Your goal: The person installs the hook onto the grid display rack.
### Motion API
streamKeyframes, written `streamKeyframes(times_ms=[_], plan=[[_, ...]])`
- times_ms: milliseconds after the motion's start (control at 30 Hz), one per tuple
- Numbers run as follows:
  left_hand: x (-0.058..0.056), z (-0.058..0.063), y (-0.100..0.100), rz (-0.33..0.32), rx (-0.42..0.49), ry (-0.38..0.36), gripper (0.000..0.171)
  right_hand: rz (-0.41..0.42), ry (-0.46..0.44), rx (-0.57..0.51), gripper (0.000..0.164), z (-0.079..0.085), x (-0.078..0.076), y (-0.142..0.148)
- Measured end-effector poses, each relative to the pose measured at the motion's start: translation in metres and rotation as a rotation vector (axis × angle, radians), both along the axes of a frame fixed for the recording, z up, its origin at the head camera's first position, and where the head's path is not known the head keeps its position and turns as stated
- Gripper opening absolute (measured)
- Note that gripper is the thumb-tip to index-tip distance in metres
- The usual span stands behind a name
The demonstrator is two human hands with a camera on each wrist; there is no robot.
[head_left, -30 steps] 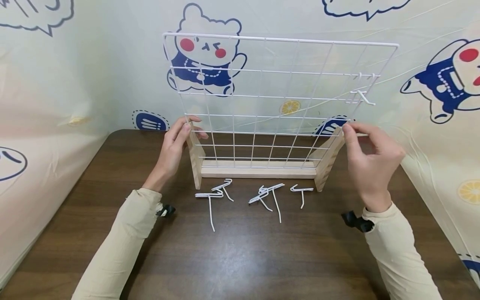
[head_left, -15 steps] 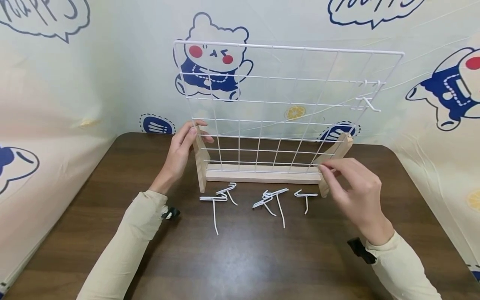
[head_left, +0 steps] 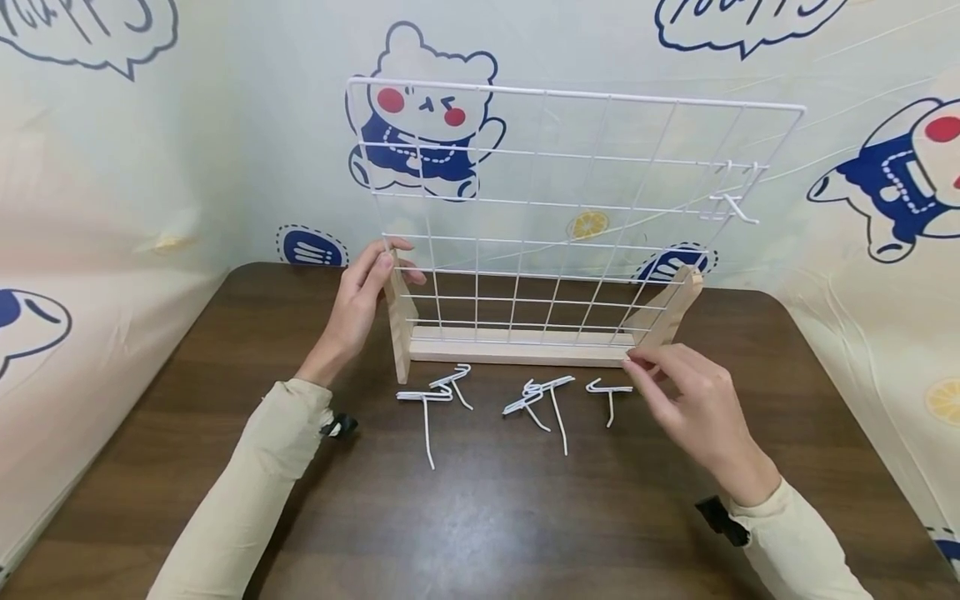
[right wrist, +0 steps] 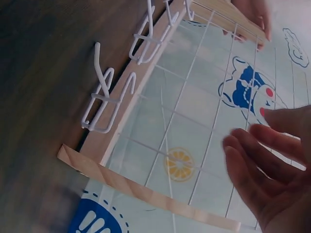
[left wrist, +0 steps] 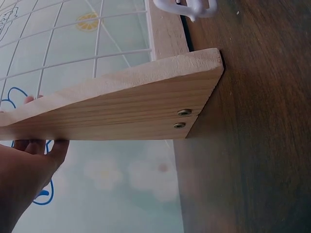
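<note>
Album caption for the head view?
Left hand holds the rack by its wooden side; right hand hovers near loose hooks.

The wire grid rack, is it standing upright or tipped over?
Upright: both wooden end panels stand on the table, with the grid rising above.

the left forearm (head_left: 240,475) and the right forearm (head_left: 802,542) are extended forward and inward. the left hand (head_left: 356,298) is curled in a grip, thumb opposed to fingers; the right hand (head_left: 697,417) is held lower, its fingers loosely bent, palm turned inward.
</note>
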State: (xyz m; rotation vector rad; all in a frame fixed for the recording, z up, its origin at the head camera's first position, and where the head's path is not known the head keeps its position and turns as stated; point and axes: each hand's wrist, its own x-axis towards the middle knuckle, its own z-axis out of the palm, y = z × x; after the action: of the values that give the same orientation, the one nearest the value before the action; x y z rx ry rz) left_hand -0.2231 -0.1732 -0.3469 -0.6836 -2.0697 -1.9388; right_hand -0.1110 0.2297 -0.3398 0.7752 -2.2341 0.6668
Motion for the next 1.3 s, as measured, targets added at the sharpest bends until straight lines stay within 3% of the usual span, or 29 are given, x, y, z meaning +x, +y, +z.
streamKeyframes(times_ms=[500,833,967,1300], plan=[[-0.001,0.000,0.004,0.018,-0.015,0.011,0.036,-0.085,-0.402,0.315,0.005,-0.026,-0.005,0.001],[-0.001,-0.001,0.003,0.022,-0.008,0.022,0.034,-0.037,-0.546,0.408,0.010,-0.038,-0.009,0.001],[-0.002,-0.002,0.002,0.020,-0.001,0.030,0.034,-0.042,-0.569,0.428,0.013,-0.040,-0.009,-0.001],[-0.003,-0.001,0.004,0.023,0.002,0.042,0.032,-0.076,-0.513,0.447,0.018,-0.049,-0.010,-0.004]])
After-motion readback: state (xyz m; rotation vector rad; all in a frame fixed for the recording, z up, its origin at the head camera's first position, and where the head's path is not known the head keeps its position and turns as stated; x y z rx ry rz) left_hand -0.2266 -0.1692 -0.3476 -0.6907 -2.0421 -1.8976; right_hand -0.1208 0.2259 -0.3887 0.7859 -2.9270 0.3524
